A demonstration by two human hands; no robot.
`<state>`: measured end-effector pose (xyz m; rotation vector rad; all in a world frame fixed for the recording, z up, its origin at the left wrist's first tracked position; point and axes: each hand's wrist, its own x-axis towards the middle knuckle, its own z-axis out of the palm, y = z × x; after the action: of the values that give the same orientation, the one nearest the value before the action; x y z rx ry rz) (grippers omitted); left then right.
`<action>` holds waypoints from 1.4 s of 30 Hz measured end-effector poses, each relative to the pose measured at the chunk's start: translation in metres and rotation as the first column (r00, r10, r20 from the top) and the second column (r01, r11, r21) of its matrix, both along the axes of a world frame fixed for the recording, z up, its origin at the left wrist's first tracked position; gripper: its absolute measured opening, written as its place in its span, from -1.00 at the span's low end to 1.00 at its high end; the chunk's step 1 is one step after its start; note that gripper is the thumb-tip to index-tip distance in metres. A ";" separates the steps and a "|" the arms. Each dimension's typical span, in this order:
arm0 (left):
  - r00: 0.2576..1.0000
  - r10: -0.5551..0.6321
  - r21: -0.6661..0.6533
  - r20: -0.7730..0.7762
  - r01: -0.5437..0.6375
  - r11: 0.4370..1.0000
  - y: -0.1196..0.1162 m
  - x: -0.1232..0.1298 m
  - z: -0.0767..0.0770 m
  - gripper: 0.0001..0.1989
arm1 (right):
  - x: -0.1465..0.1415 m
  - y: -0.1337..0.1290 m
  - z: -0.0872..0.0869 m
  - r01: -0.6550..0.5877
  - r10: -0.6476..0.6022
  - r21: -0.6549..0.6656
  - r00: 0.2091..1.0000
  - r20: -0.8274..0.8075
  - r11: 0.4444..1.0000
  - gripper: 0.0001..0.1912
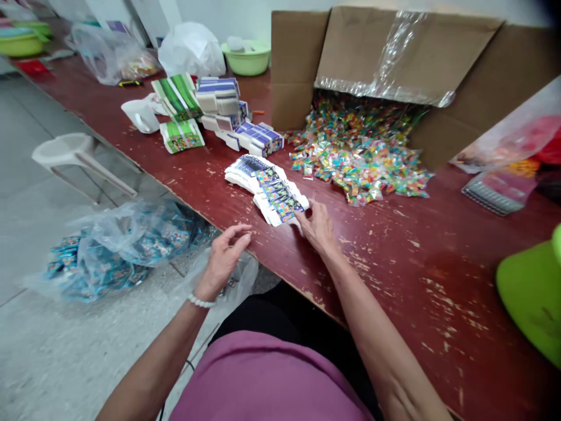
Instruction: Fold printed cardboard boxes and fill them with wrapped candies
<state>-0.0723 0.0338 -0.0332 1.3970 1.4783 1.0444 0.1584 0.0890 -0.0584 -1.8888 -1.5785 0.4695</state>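
Note:
Flat printed cartons [280,196], dark blue with colourful pictures and white edges, lie fanned out on the red-brown table. My right hand [318,225] touches their near right end, its thumb and fingertips at the edge of the top carton. At the table's front edge, my left hand [225,251] hovers with curled fingers apart and nothing in them; a white bead bracelet is on that wrist. Behind the fan are bundled purple cartons [260,139] and green cartons [182,135]. Small wrapped candies [359,169] spill from a cardboard box [394,52] at the back.
A white cup [142,116] and a light green basin [249,59] stand further back on the table [377,251]. At the right edge is a bright green container [530,298]. On the floor at left are a white stool [65,149] and bags of blue packets [127,251].

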 end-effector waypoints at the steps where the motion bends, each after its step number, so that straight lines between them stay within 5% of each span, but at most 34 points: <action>1: 0.995 -0.039 0.081 -0.087 0.046 0.996 0.007 0.010 -0.003 -0.61 | -0.003 0.009 0.002 0.028 -0.026 -0.052 0.998 0.052 0.998 -0.42; 4: 0.910 -0.059 0.245 -0.411 0.172 0.954 0.030 0.032 -0.010 -0.57 | -0.008 0.024 0.006 0.106 -0.085 -0.166 0.988 0.128 0.981 -0.38; 7: 0.806 -0.037 0.246 -0.591 0.224 0.943 0.046 0.043 -0.015 -0.48 | -0.008 0.027 0.000 0.163 -0.158 -0.143 0.986 0.048 0.976 -0.43; 12: 0.725 -0.035 0.198 -0.688 0.233 0.952 0.049 0.044 -0.018 -0.43 | 0.001 0.026 -0.015 0.268 -0.221 0.054 0.878 -0.425 0.962 -0.56; 15: 0.759 0.007 0.229 -0.651 0.187 0.955 0.046 0.040 -0.011 -0.43 | 0.011 0.017 -0.012 0.216 -0.119 0.067 0.743 -0.658 0.974 -0.66; 18: 0.860 0.092 0.282 -0.501 0.062 0.957 0.037 0.034 0.008 -0.46 | 0.022 -0.005 0.003 0.134 -0.051 0.058 0.689 -0.723 0.989 -0.63; 20: 0.968 -0.027 0.155 -0.248 0.067 0.986 0.028 0.032 0.025 -0.51 | 0.025 -0.024 0.017 0.019 0.028 0.050 0.610 -0.792 0.999 -0.62; 21: 0.986 -0.157 0.018 -0.056 0.159 0.987 0.022 0.032 0.032 -0.51 | 0.025 -0.033 0.024 -0.044 0.067 0.051 0.560 -0.826 0.998 -0.62; 22: 0.943 -0.293 -0.130 0.155 0.314 0.940 0.017 0.034 0.038 -0.50 | 0.025 -0.042 0.031 -0.102 0.105 0.061 0.515 -0.851 0.993 -0.62; 24: 0.725 -0.457 -0.315 0.516 0.657 0.685 0.005 0.038 0.044 -0.47 | 0.021 -0.057 0.043 -0.194 0.169 0.087 0.466 -0.869 0.977 -0.65; 26: 0.544 -0.454 -0.340 0.706 0.822 0.456 -0.005 0.045 0.042 -0.49 | 0.016 -0.067 0.053 -0.253 0.210 0.101 0.455 -0.865 0.962 -0.70; 27: 0.500 -0.423 -0.326 0.755 0.847 0.420 -0.010 0.049 0.039 -0.50 | 0.014 -0.071 0.056 -0.271 0.222 0.103 0.457 -0.861 0.957 -0.71; 31: 0.480 -0.351 -0.267 0.804 0.818 0.509 -0.022 0.059 0.029 -0.48 | 0.012 -0.082 0.065 -0.285 0.218 0.091 0.455 -0.863 0.954 -0.74; 39: 0.705 -0.250 -0.323 0.664 0.572 0.754 -0.030 0.068 0.029 -0.70 | -0.004 -0.108 0.057 -0.374 0.094 0.014 0.197 -0.976 0.927 -0.60; 42: 0.729 -0.232 -0.313 0.644 0.527 0.790 -0.029 0.071 0.024 -0.70 | -0.009 -0.109 0.052 -0.278 0.051 -0.030 0.279 -0.959 0.960 -0.67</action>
<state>-0.0018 0.0044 -0.0090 0.8585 0.8389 0.6671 0.1492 -0.0201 -0.0061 -1.0361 -0.8352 1.5729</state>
